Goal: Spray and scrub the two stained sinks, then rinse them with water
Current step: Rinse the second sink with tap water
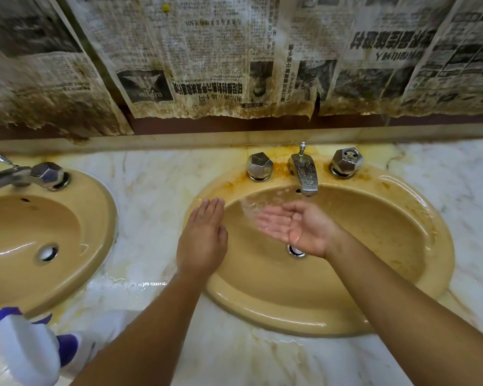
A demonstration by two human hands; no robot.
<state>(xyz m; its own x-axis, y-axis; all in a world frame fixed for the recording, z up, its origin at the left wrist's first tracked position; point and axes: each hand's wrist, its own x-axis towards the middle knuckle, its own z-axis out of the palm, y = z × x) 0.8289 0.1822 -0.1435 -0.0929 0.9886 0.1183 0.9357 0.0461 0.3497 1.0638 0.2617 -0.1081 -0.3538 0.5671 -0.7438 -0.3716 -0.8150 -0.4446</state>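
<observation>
Sink at centre-right [262, 316] is wet, so I judge rinsing under way, yet brown stains [229, 185] ring its tap [304, 174]; the left-edge sink [103, 218] looks cleaner. Left grip [204, 238] lies flat at the rim, right grip [293, 224] cupped palm-up over the basin, both empty.

Single head view (wide-angle), facing forward and down — close above the right sink [276, 320]

Mustard-tan across the right sink [374, 232] and the left sink [89, 218] at 9 o'clock, with rusty orange-brown blotches round the right rim. White countertop [156, 196], veined grey, smeared yellow. Chrome-silver faucet [304, 174]. White-and-purple spray bottle [28, 352] at 7 o'clock. Yellowed, black-printed newspaper [207, 51], brown-edged, at 12 o'clock.
</observation>
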